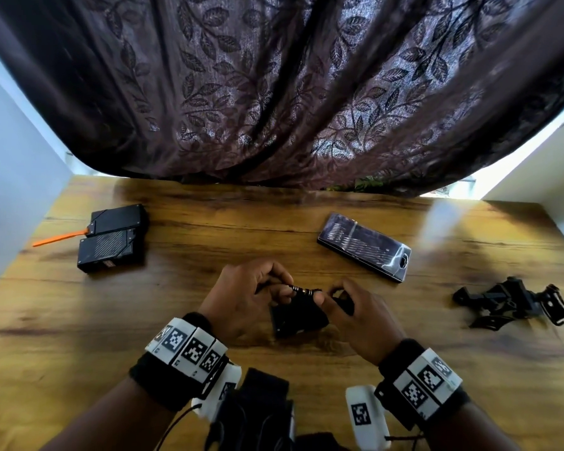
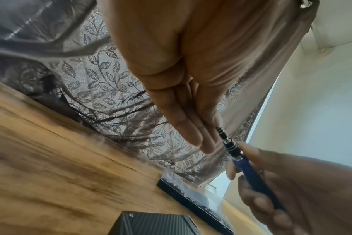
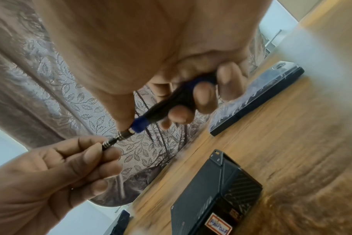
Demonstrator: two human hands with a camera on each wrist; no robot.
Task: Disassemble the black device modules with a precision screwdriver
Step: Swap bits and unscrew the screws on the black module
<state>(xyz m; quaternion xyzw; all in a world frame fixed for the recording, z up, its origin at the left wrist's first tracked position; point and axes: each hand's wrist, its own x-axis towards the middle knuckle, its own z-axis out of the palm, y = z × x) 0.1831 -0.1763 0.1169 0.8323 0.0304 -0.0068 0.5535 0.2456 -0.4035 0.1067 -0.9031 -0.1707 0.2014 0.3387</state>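
- Fitting the tool, by the look of it: right hand (image 1: 355, 312) wraps the blue handle of the precision screwdriver (image 3: 151, 117), left hand (image 1: 248, 297) pinches its ringed metal tip end (image 3: 109, 143), mid-frame.
- One black module (image 1: 298, 317) lies under the hands, seemingly intact.
- Two more modules (image 1: 111, 237) sit closed at left; no screws seen out.
- Judged: disassembly barely begun.

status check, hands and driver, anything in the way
Right hand grips screwdriver handle. Left hand pinches its metal tip end. Black module on table below, untouched. Nothing in the way.
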